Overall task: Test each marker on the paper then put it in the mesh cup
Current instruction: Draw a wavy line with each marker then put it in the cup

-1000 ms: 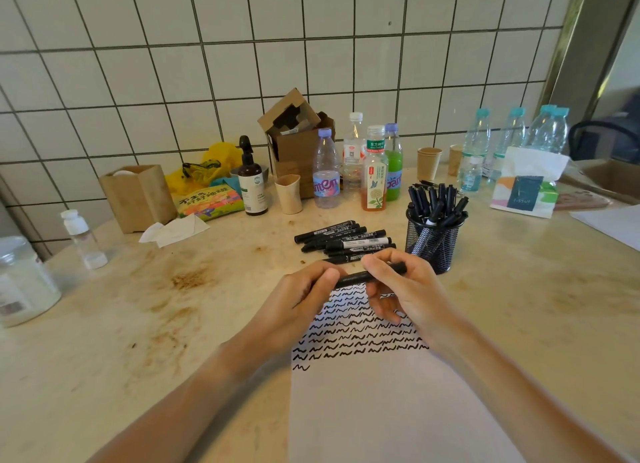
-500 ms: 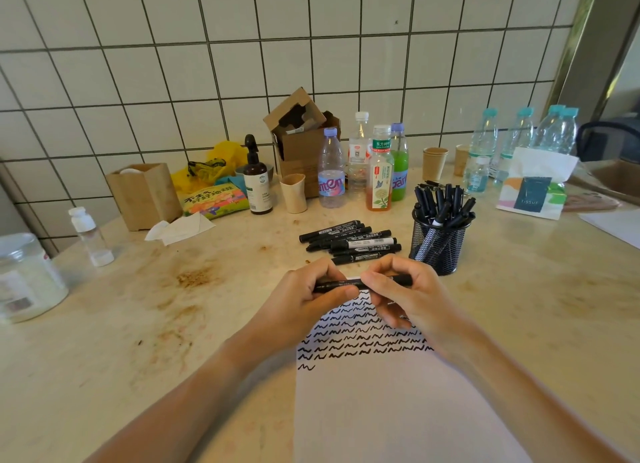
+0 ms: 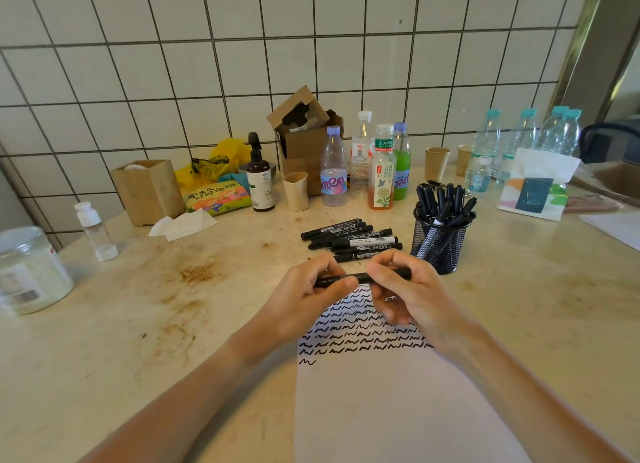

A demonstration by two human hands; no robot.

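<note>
black marker (image 3: 360, 277) held level over the paper (image 3: 381, 410), left hand (image 3: 304, 299) and right hand (image 3: 412, 292) each clamped on an end, likely to uncap it.

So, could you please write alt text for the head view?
Two hands, left and right, hold a black marker level above a paper filled with squiggles. Behind lie more markers beside a mesh cup full of markers on a table.

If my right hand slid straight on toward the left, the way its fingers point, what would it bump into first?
Most likely the left hand, which grips the other end of the marker that the right hand holds; depth looks about level.
</note>
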